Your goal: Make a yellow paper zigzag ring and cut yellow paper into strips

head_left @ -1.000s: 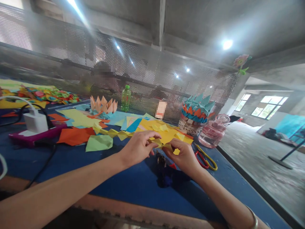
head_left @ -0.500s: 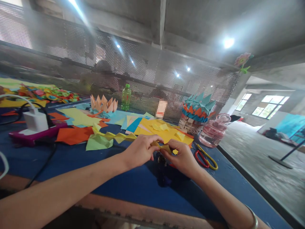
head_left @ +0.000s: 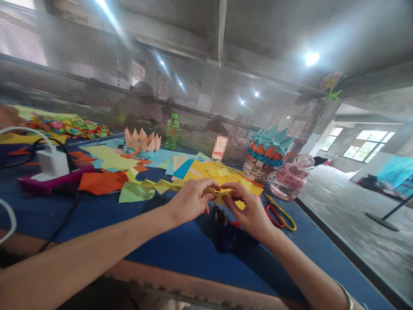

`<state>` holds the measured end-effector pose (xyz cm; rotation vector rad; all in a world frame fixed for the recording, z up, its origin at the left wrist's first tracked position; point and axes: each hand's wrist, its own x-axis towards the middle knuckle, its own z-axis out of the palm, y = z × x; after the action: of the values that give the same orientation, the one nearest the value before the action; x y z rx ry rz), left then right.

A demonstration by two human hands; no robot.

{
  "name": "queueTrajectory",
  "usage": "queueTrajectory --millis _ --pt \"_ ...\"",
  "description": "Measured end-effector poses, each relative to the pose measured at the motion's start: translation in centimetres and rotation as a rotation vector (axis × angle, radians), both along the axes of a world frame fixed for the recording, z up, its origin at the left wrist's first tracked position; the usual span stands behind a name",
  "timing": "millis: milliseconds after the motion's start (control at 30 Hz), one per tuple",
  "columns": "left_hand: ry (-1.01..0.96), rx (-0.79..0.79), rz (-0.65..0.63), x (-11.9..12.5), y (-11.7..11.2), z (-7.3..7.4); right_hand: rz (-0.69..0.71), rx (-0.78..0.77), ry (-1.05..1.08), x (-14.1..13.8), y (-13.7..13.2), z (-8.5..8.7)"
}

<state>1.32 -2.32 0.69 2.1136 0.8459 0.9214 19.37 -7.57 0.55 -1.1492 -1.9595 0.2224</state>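
Blue counter (head_left: 155, 247), smooth. Pleated yellow paper strip (head_left: 169, 186) at mid-counter: left hand (head_left: 192, 199) fingers clamped on it; right hand (head_left: 248, 209) at its right end, grip cannot be told. Far right, round basket (head_left: 258, 168), spiky blue and orange points. Dark tool (head_left: 225, 239) below hands. Transparent pink bottle (head_left: 288, 184) beside basket; loop-handled scissors (head_left: 280, 215) nearer.
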Motion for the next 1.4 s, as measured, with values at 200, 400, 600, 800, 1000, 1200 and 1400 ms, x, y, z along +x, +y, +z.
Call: queueTrajectory --millis 200,400,600,800,1000,1200,1400 --pt "-0.015 -0.002 0.0 0.08 0.15 -0.05 -0.04 0.058 -0.043 0.17 0.49 -0.76" --pt "-0.028 0.023 0.03 0.11 0.04 0.0 -0.016 0.075 -0.061 0.08 0.27 -0.55" --pt "0.005 0.015 0.046 0.13 -0.24 0.12 -0.031 0.101 -0.127 0.12 0.13 -0.56" --pt "0.031 0.033 0.049 0.07 -0.28 0.02 -0.042 0.103 -0.158 0.09 0.23 -0.5" --pt "0.045 0.074 0.048 0.07 -0.23 -0.13 -0.036 0.112 -0.174 0.02 0.35 -0.62" --pt "0.024 0.066 0.054 0.05 -0.29 0.04 -0.079 0.133 -0.199 -0.26 0.09 -0.49" --pt "-0.011 0.041 0.031 0.11 -0.4 0.12 -0.082 0.147 -0.19 -0.31 0.16 -0.51"
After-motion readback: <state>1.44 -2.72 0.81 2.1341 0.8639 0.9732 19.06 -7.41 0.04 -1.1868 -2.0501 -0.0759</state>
